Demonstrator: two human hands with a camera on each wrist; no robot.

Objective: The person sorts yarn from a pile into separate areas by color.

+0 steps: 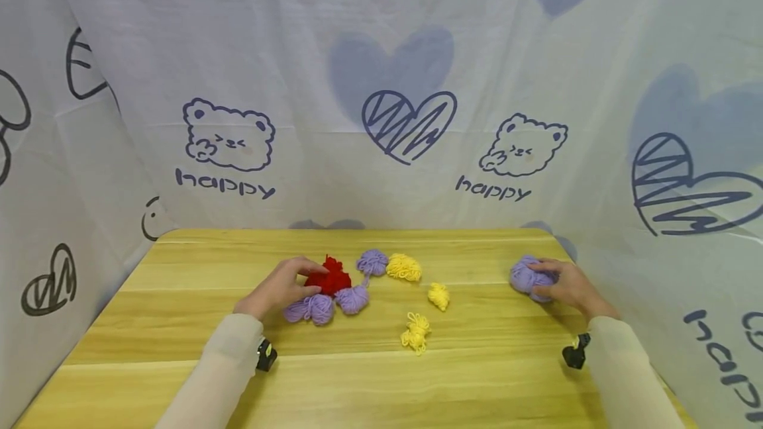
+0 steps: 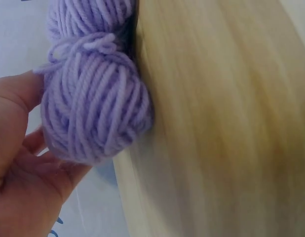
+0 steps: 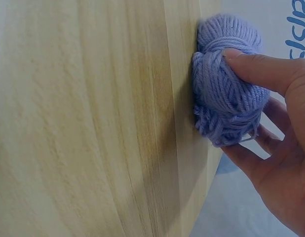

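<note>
The table (image 1: 179,323) is pale yellow wood with a streaky grain. On it lie a bright red yarn bundle (image 1: 329,278), four lilac yarn bundles (image 1: 372,261) (image 1: 352,298) (image 1: 311,308) (image 1: 527,277), and three yellow yarn bundles (image 1: 404,267) (image 1: 438,295) (image 1: 416,332). Both sleeves (image 1: 220,363) are cream. The backdrop cloth (image 1: 381,51) is white, printed with soft blue hearts, dark navy scribbled hearts, outlined bears and the word "happy".

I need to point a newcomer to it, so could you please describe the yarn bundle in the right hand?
Start at the wooden table and go to its far right edge. There the right hand grips a purple yarn bundle. It lies alone, well apart from the other bundles clustered mid-table.
</note>
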